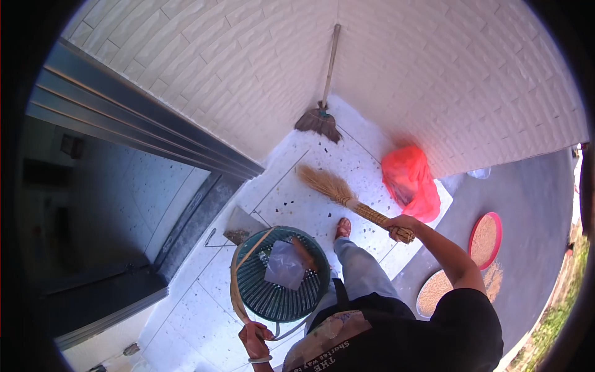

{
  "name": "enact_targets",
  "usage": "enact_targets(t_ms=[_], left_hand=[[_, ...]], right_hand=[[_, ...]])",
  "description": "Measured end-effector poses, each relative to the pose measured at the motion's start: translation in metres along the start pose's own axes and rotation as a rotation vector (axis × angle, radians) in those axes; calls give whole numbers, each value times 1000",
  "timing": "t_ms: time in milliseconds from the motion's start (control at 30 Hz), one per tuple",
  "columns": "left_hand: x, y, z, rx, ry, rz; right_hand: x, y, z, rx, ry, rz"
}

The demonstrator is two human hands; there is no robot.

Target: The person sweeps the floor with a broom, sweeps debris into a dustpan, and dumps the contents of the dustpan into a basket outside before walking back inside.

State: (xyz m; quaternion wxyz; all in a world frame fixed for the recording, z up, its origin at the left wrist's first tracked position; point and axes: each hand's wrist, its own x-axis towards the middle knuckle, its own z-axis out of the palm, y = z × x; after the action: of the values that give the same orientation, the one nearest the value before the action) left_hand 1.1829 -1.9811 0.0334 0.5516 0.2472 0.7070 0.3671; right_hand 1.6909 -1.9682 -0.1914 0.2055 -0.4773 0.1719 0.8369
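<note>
My right hand (403, 228) is closed around the bound handle of a straw broom (356, 208). The broom's bristles point up and left, over the white tiled floor. At the lower middle, my left hand (254, 340) is closed on the tan strip handle (235, 291) of a dark green slatted basket (248, 297). A crumpled clear plastic bag (285, 265) and a brownish piece (304, 253) lie in the basket. Just beyond its rim sits a dustpan (243, 224), partly covered by the basket, with dark debris on it.
A mop (319, 121) leans in the wall corner. A red plastic bag (410, 183) stands by the right wall. Two round trays of grain, one with a red rim (498, 232), rest on grey ground. Dark specks dot the tiles (288, 192). A doorway opens at left.
</note>
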Motion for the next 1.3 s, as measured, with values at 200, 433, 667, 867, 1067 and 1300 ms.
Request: enact_targets(t_ms=[200,433,667,867,1067,1300], left_hand=[[8,7,19,-7,-76,-11],[18,13,42,122,-148,-15],[38,31,73,161,-253,-4],[64,72,143,198,-327,-6],[89,112,244,322,-408,-9],[105,117,369,376,-640,21]], right_hand=[[7,-22,28,-247,272,-315],[115,-56,102,-405,464,-374],[17,-56,65,-1167,415,-225],[-46,-11,4,-636,321,-263],[-49,47,-16,-158,379,-391],[-78,138,-35,116,414,-349]])
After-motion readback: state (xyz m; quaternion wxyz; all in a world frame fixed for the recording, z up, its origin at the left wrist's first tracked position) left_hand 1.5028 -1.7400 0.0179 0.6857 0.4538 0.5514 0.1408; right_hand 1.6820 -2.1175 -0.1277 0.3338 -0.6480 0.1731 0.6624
